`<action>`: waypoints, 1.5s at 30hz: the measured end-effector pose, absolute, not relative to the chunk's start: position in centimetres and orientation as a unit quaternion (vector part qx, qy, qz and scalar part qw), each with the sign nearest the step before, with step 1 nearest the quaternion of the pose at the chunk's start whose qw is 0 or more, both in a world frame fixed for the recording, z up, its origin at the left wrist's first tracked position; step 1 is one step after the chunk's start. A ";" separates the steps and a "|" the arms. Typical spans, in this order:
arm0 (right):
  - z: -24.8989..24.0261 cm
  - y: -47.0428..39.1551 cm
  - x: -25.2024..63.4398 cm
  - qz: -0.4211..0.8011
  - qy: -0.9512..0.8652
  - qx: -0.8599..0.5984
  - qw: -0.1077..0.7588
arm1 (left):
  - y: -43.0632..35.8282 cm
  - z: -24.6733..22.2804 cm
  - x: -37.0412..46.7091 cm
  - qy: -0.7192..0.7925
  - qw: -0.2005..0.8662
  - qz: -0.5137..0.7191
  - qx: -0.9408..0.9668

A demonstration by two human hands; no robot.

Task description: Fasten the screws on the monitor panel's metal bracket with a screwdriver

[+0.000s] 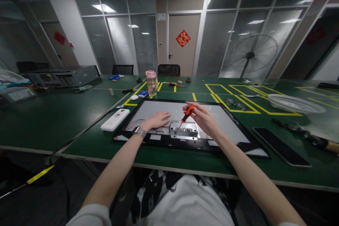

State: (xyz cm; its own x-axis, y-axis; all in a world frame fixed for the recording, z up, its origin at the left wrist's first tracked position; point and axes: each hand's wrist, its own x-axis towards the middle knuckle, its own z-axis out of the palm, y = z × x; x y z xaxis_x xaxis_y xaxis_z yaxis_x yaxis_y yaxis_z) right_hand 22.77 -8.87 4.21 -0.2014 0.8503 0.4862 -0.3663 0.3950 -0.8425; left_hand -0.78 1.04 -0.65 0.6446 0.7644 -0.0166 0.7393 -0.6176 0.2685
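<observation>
Right hand (202, 118): raised, pinching screwdriver (188, 113), tip angled down to metal bracket (184, 130) | Left hand (158, 120): flat, fingers spread on panel (225, 122) | Panel: near table (87, 144) front edge, phone right

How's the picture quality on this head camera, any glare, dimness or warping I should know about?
Head view: dim room overall; ceiling lights reflect in the glass partitions; wide-angle stretch bends the table edge and elongates both forearms; fine detail at the screwdriver tip is too small to read.
</observation>
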 end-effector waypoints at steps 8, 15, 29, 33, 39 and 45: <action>3.7 -8.5 23.0 0.486 -0.594 -0.239 0.595 | 0.8 -0.4 -0.8 0.421 0.133 0.047 0.896; 3.7 -8.4 23.0 0.485 -0.619 -0.214 0.580 | 0.8 -0.4 -0.7 0.419 0.124 0.043 0.899; 3.3 -8.0 22.8 0.292 -0.639 -0.316 0.637 | 0.8 -0.3 -0.7 0.426 0.125 0.037 0.895; 3.5 -7.7 23.7 0.150 -0.598 -0.361 0.700 | 1.2 -0.7 -0.9 0.422 0.126 0.044 0.897; 3.5 -7.6 24.4 0.067 -0.620 -0.383 0.681 | 1.2 -0.8 -1.0 0.417 0.125 0.050 0.899; 3.2 -8.0 23.6 0.076 -0.649 -0.385 0.651 | 1.4 -0.9 -1.0 0.416 0.122 0.053 0.900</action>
State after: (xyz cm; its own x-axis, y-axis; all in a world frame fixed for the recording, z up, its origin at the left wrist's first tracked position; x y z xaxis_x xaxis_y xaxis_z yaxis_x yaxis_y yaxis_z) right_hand 23.60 -7.95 3.17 0.1457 0.5990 0.7874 0.4015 0.6916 -0.6004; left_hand -0.98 1.40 -0.92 0.6489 0.7609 -0.0058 0.7348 -0.6247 0.2642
